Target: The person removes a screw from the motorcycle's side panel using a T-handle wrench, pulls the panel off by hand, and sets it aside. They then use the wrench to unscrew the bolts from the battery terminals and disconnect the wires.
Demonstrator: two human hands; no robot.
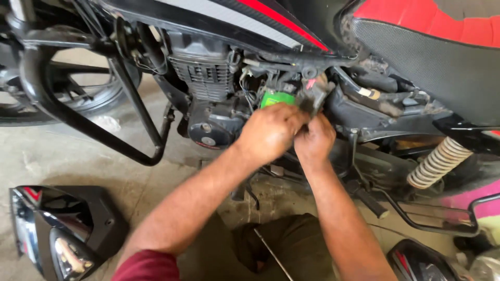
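- The bright green box-shaped part [275, 98] sits in the open side of the black motorcycle [229, 62], just behind the finned grey engine block [208, 78] and under the black-and-red tank edge.
- Room is tight there: hoses and a grimy grey bracket [316, 93] crowd the right side, and the black tubular crash guard [88, 125] walls off the left.
- Bare concrete floor [67, 156] lies open below; a detached glossy black side panel [57, 229] rests at lower left.
- The left hand [270, 131] reaches in knuckles-up, fingers curled shut against the green part's lower edge.
- The right hand [314, 141] is just beside it, fingers closed, pinching the bracket.
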